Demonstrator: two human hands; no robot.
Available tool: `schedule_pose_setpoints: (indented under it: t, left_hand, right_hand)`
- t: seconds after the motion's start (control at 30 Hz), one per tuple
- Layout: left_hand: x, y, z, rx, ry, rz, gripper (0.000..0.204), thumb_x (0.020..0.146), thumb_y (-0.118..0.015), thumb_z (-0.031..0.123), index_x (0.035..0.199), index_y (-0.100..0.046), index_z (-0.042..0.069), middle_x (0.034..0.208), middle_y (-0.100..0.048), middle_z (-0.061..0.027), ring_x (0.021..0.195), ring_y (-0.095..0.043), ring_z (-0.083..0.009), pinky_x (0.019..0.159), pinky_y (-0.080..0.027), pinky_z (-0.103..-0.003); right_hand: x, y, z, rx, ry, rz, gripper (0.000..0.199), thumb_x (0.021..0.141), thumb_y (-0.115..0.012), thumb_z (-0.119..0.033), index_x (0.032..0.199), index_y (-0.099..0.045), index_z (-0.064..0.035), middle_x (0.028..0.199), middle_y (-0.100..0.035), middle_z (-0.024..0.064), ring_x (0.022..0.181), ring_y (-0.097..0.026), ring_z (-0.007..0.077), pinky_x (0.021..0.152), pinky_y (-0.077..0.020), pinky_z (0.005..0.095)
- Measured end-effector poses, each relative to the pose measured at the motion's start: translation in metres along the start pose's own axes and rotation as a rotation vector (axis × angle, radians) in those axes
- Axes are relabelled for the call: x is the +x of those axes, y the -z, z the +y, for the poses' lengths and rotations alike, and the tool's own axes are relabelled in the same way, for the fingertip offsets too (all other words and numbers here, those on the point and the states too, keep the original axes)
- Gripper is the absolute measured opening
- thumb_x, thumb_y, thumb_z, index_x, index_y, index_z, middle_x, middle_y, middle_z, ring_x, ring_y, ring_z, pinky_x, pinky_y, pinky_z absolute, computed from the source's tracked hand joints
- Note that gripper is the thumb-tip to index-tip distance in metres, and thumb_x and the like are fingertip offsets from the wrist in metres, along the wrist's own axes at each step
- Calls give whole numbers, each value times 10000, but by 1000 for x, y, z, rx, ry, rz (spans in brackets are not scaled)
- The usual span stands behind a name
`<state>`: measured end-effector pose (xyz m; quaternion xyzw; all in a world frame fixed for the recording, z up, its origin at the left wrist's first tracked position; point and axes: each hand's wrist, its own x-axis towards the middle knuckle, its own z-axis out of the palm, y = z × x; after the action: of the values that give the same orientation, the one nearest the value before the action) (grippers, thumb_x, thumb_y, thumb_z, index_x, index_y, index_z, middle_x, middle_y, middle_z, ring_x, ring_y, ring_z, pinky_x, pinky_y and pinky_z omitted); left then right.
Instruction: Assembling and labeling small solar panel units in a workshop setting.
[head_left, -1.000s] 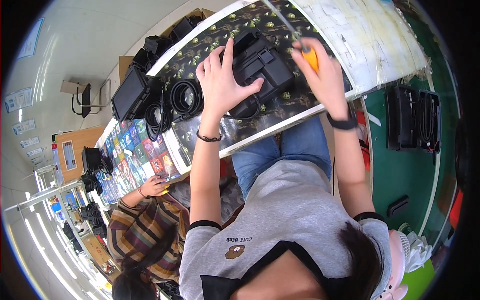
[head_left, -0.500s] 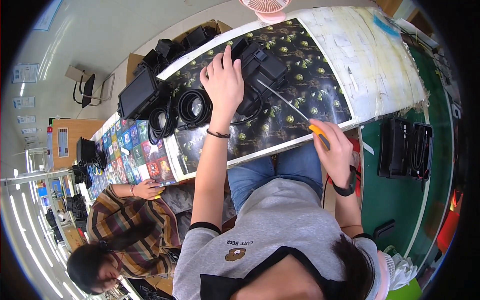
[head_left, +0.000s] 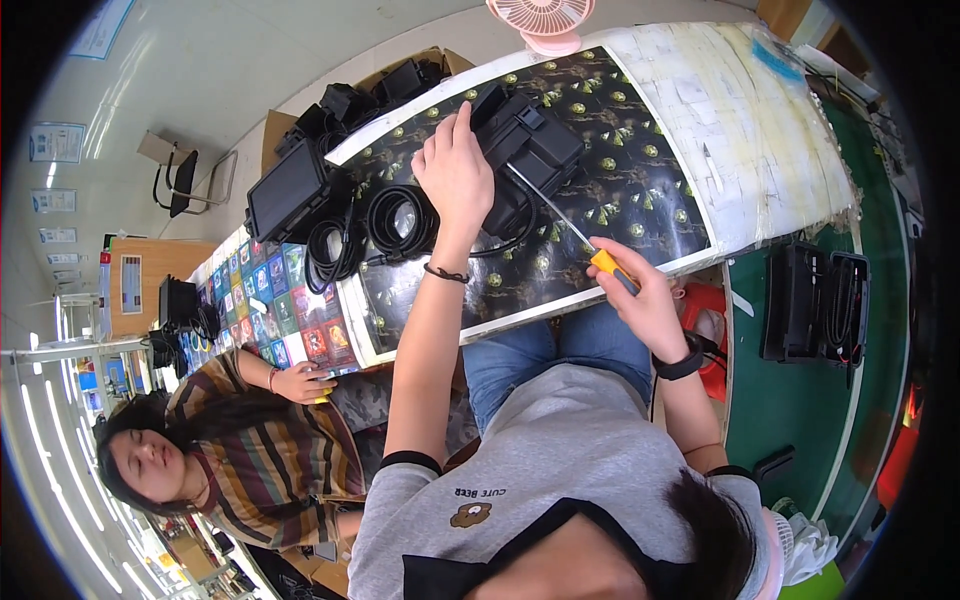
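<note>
A black plastic case (head_left: 545, 140) with a latch lies on the patterned mat. My left hand (head_left: 455, 175) reaches over its left side, fingers stretched out; whether they press on the case is partly hidden. My right hand (head_left: 640, 305) is wrapped round the yellow and dark handle of a screwdriver (head_left: 562, 218). Its long metal shaft slants up to the left, with the tip at the near side of the case. A black cable (head_left: 400, 220) lies coiled left of my left wrist.
Another black case (head_left: 287, 190) and a cable coil (head_left: 333, 250) stand further left. Behind the table sits a carton (head_left: 440, 62) of black devices. A pink fan (head_left: 545, 22) stands at the far edge. At left, a co-worker's hand (head_left: 303, 383) rests by the table edge. An open black case (head_left: 815, 300) lies at right.
My right hand has shifted left with the screwdriver, and its tip sits slightly lower left on the case. My left hand's fingers have drawn closer together. The co-worker's head has turned.
</note>
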<state>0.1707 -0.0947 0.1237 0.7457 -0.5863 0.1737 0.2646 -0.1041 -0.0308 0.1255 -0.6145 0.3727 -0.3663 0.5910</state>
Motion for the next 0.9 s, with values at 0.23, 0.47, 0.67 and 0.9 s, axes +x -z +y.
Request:
schedule_pose_setpoints:
  t: [0.23,0.47,0.67,0.9]
  left_hand:
    - [3,0,2,-13,31,2,446,871,-546,56,1311,-578,121,1200,-617,-49,1077,-578,-237,960,-369,-400]
    - [2,0,0,-6,25,32,484,842,-550,35,1318,-571,123,1194,-617,-46,1076,-576,-232,957,-372,-395]
    - [2,-4,-5,22,4,28,493,838,-551,28,1321,-568,123,1176,-619,-50,1062,-580,-236,956,-373,-400]
    - [0,-3,-5,10,8,51,478,842,-552,26,1308,-583,129,1160,-624,-49,1051,-584,-235,950,-378,-398]
  right_hand:
    - [-4,2,-4,512,-429,-148,466,980,-579,-129,1434,-477,-125,1000,-652,36,586,-462,36,457,-381,169]
    - [-14,-22,-23,-763,319,55,451,900,-612,-44,1340,-551,-117,988,-674,146,784,-701,302,656,-565,385]
    - [-17,-33,-5,-1015,393,109,555,794,-615,23,1326,-564,-124,1097,-619,109,756,-690,250,652,-571,335]
    - [-18,-31,4,-220,-10,-28,476,903,-593,-14,1365,-543,-117,1052,-628,130,770,-684,216,588,-527,298]
